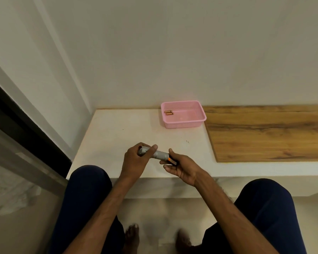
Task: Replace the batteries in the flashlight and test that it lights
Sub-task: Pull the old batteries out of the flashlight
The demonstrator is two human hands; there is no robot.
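A grey flashlight (160,154) lies level between my hands, just above the white ledge (117,132). My left hand (136,160) grips its wide head end. My right hand (180,167) holds the tail end, where an orange band and a black part (171,160) show between thumb and fingers. Two copper-coloured batteries (169,112) lie side by side in the far left corner of a pink plastic basket (184,123), farther back on the ledge.
A wooden board (264,132) covers the ledge to the right of the basket. A wall runs behind, and a dark door frame (26,129) stands at the left. My knees and bare feet are below the ledge's front edge.
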